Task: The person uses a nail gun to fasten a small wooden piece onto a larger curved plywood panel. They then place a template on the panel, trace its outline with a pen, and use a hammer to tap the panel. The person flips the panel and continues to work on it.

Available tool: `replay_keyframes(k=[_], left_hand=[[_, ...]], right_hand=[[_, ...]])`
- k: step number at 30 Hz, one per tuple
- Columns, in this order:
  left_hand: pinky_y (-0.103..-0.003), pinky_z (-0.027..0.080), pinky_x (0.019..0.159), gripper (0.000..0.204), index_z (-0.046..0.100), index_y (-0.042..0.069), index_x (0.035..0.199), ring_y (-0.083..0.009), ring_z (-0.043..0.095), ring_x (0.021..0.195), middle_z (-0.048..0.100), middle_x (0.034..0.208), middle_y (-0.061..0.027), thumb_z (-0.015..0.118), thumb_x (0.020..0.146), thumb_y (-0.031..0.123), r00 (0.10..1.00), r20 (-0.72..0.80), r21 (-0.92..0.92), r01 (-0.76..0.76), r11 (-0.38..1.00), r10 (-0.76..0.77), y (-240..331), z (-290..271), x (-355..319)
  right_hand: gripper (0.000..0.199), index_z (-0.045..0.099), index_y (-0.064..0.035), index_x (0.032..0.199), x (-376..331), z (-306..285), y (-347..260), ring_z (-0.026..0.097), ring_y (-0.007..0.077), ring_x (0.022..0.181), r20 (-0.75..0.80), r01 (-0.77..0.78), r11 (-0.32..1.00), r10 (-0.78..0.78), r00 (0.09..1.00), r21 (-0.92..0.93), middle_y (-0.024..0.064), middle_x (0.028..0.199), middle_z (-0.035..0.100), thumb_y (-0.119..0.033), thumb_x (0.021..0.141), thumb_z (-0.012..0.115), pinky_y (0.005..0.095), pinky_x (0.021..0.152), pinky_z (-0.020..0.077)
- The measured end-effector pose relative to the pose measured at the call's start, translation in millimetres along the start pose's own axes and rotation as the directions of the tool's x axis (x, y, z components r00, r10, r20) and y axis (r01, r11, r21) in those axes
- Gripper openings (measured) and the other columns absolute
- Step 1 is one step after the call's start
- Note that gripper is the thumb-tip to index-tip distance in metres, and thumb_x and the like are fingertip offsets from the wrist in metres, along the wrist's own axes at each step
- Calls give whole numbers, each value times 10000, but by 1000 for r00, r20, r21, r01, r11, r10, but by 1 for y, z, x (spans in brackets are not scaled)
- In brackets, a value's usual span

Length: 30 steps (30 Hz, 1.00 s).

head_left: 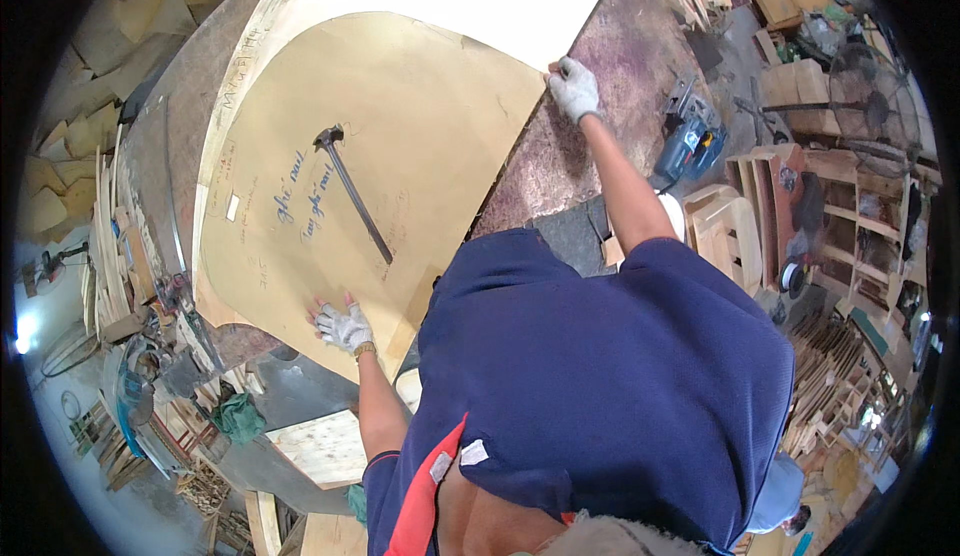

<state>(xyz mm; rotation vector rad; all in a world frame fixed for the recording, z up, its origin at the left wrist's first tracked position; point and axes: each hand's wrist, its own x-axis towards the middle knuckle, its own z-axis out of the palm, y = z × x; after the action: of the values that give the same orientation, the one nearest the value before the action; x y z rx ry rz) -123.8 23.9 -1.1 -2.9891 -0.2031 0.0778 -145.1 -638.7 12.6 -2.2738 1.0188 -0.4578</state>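
A large tan template sheet (pixel 440 106) with a curved outline and handwriting lies over a pale plywood sheet (pixel 520 1) on the worktable. On the template rests a hammer (pixel 355 196), head toward the far side, touched by neither hand. My left hand (pixel 342 326), in a grey-white glove with bare fingertips, lies spread and flat on the template's near edge. Farther off, my right hand (pixel 575 89), gloved too, has its fingers closed at the right edge of the sheets, apparently gripping the plywood. Its fingertips are partly hidden.
A blue jigsaw (pixel 682 146) stands on the stained worktable (pixel 560 166), right of the sheets. Wooden frames (pixel 725 231), a fan (pixel 872 106) and stacked wood strips (pixel 830 376) are at the right. A clamp-like metal piece (pixel 185 301) and a green cloth (pixel 238 418) are at the left.
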Motion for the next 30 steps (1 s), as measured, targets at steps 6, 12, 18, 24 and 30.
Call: replay_keyframes(k=[6,12,18,24,30], left_hand=[[-609,171,1216,892,233,196,1637,-377,150,1564,202,1683,-173,436,954,732,999,29,-50,31,998,-30,3,-4,1],[-597,174,1211,881,240,196,1637,-359,155,1565,209,1684,-171,391,963,743,1000,-5,-39,13,999,-14,2,-4,-1],[-597,183,1207,875,247,198,1635,-359,161,1563,213,1681,-169,405,963,737,1000,12,-1,8,1000,-8,0,-1,1],[-597,178,1210,882,249,176,1632,-381,172,1554,236,1664,-195,448,960,712,1000,1,-55,-3,998,3,0,-3,0],[-598,195,1204,875,245,182,1633,-387,170,1555,243,1662,-199,460,963,701,1000,18,-13,16,1000,-15,1,-3,0]], right_hand=[[295,784,-42,895,25,-21,4,695,193,744,356,-189,979,149,922,80,96,800,748,-321,798,785,354,729,537],[336,789,-50,877,29,-18,5,728,274,798,359,-191,980,158,920,60,139,825,756,-367,767,773,398,782,554],[316,784,-64,887,24,-16,7,727,297,817,328,-128,991,113,938,26,160,830,746,-364,795,753,412,800,556],[344,778,-59,940,22,-9,11,729,310,846,290,-102,995,92,953,20,177,862,745,-377,811,748,420,809,556],[312,774,-41,985,20,-15,5,732,260,841,296,-54,999,54,954,-7,168,918,761,-320,849,747,378,793,552]])
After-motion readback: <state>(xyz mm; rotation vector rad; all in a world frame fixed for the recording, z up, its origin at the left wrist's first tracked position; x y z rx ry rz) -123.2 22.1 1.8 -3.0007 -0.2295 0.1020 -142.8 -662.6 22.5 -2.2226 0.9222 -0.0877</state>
